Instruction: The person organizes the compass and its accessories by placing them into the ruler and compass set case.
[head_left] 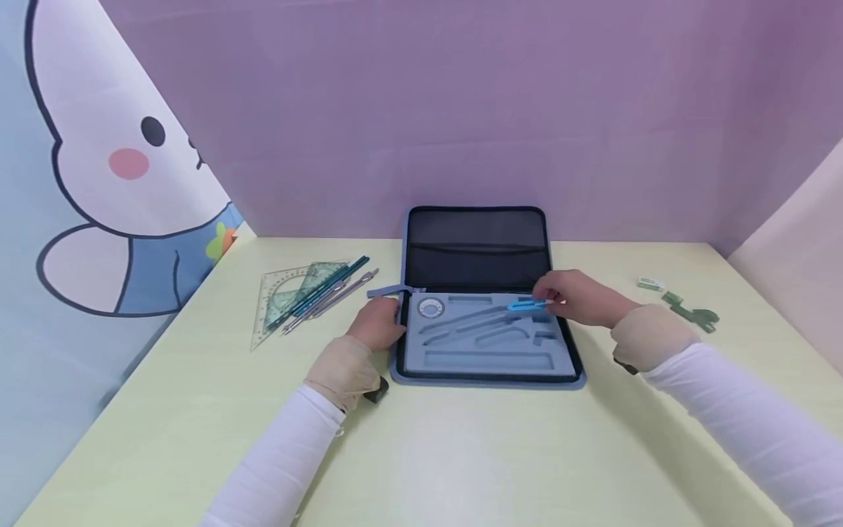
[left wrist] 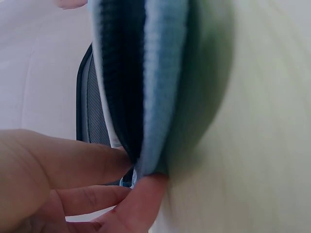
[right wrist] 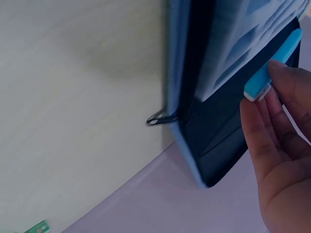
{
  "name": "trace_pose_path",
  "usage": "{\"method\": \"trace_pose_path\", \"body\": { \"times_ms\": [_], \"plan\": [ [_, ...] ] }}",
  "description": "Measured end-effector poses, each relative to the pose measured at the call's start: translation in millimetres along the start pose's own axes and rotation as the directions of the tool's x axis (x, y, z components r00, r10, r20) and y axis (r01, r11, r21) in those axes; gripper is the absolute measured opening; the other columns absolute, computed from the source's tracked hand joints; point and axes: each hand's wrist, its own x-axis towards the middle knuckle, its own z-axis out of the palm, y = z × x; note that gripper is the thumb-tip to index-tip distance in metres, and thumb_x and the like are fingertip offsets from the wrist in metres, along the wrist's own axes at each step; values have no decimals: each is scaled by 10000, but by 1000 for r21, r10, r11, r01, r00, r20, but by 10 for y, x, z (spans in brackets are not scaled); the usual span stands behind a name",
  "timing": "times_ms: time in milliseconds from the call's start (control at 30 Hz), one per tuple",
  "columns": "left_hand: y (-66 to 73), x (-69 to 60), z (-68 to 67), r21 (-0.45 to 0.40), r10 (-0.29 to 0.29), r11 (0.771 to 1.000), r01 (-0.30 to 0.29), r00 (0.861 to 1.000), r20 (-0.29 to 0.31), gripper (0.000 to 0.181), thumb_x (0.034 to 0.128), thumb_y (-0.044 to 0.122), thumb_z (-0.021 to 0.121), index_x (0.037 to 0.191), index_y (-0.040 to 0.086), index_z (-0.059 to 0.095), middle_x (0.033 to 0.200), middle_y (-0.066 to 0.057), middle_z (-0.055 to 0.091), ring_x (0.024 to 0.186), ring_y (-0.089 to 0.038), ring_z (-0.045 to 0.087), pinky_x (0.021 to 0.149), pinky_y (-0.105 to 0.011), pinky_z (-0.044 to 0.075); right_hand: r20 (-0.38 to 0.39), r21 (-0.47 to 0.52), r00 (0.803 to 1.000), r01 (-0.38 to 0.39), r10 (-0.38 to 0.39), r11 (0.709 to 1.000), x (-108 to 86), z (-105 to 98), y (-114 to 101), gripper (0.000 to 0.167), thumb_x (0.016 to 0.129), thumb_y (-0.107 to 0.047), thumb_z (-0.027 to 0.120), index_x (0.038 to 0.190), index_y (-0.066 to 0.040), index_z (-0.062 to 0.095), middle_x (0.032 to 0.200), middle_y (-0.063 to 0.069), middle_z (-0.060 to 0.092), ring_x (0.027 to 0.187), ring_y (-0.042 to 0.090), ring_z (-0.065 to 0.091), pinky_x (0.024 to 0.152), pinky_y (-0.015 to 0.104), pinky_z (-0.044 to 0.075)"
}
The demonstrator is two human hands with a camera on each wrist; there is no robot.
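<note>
An open blue zip case (head_left: 490, 379) lies on the table, its dark mesh lid (head_left: 477, 249) raised at the back. Inside is a grey-blue tray (head_left: 461, 340) with shaped recesses. A round white-rimmed piece (head_left: 431, 308) sits at the tray's upper left. My left hand (head_left: 378, 323) pinches the case's left edge, thumb on the inner side and fingers outside, as the left wrist view shows. Above the tray's upper right, my right hand (head_left: 582, 296) holds a small bright-blue utility knife (right wrist: 274, 65) between thumb and fingertips.
Left of the case lie clear set squares (head_left: 263, 307) with teal pencils (head_left: 319, 291) and silver compasses (head_left: 342, 293) on top. To the right are a white-and-green eraser (head_left: 650, 283) and a green piece (head_left: 701, 317), its kind unclear. A purple wall (head_left: 461, 110) stands behind.
</note>
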Motion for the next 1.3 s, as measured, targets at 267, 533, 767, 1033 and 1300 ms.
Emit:
{"method": "trace_pose_path", "body": {
  "times_ms": [267,533,767,1033,1300],
  "plan": [
    [13,24,24,6,5,1000,-5,1000,-3,96,809,71,640,848,-15,624,759,-93,598,716,-236,545,720,-374,476,63,44,998,12,-14,999,38,94,-138,216,815,79,639,1009,-16,649,992,88,628,891,228,586,787,377,526],
    [-9,30,23,1,-1,1000,1,1000,11,73,806,62,636,818,-5,612,734,-84,586,686,-225,545,684,-358,473,79,88,994,64,-71,994,73,208,-249,220,815,62,655,1012,-35,660,1004,73,636,905,214,595,791,353,519],
    [-38,30,27,10,20,1000,-20,1000,-19,82,792,61,650,812,-10,613,725,-88,592,673,-231,543,682,-376,479,82,101,988,122,-131,987,101,244,-298,209,818,52,662,1002,-46,662,983,47,632,895,187,599,793,331,522],
    [-25,18,-2,8,23,1000,-23,1000,-12,93,803,56,646,843,-24,620,729,-95,593,677,-235,551,671,-369,476,88,114,988,117,-127,987,108,265,-322,228,799,55,682,1003,-45,667,990,44,636,886,179,594,789,326,517],
    [-22,27,20,0,16,1000,-16,1000,-10,70,795,51,635,814,-11,609,705,-84,582,664,-229,552,654,-352,470,99,126,990,84,-96,989,92,328,-322,234,809,43,678,1019,-60,673,1014,26,640,900,170,597,802,325,512]
  ]
}}
